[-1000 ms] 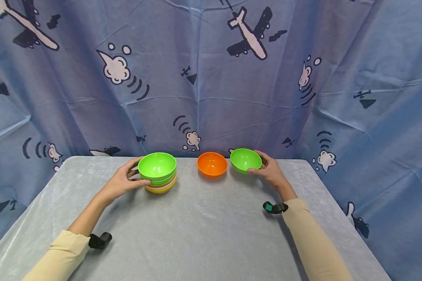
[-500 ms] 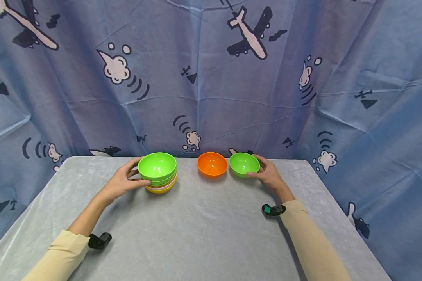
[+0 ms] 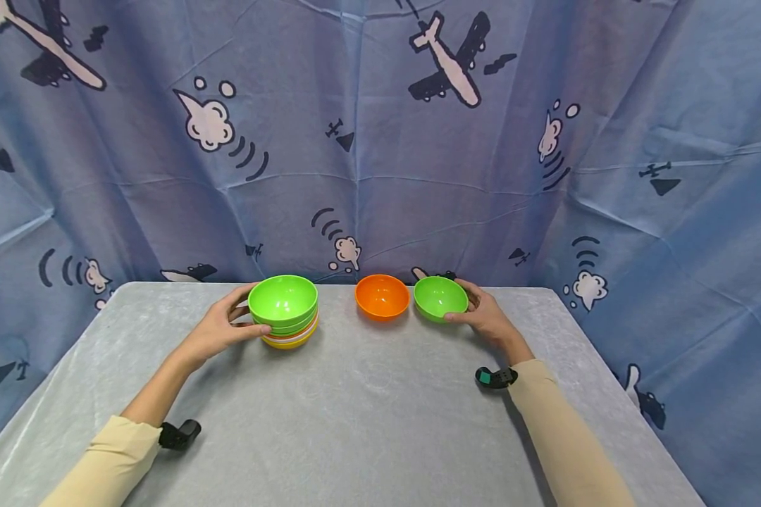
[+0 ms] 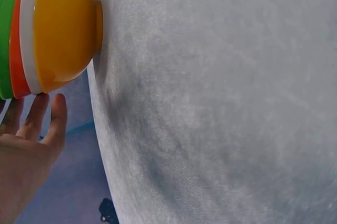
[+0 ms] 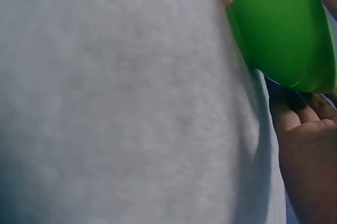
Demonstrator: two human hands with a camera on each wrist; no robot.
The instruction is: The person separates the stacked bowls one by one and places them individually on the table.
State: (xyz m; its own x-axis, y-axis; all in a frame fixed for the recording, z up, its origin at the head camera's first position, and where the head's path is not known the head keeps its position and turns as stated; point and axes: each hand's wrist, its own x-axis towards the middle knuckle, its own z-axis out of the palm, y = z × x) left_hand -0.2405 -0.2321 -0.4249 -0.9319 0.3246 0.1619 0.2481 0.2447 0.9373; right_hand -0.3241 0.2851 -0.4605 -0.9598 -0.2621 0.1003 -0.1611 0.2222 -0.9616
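Observation:
A stack of nested bowls [image 3: 284, 303] stands on the left part of the table, green on top, with orange, white and yellow below. My left hand [image 3: 220, 329] grips its left side, thumb in front and fingers behind; the left wrist view shows fingertips [image 4: 58, 105] against the bowls. To the right, my right hand [image 3: 488, 318] holds a single green bowl [image 3: 440, 298] by its right side, thumb at the front. From the right wrist, this bowl [image 5: 284, 29] looks upright at the table surface. Between the two sits an orange bowl [image 3: 382, 298], untouched by either hand.
A grey cloth covers the table [image 3: 368, 422], whose back edge runs just behind the bowls. Behind it hangs a blue curtain [image 3: 292, 141] printed with airplanes. Each wrist carries a small black camera, such as the right one [image 3: 496, 377].
My right hand has lowered the green bowl slightly and shifted it a little left, and then it stays nearly still. The left hand, the stack and the orange bowl keep their places.

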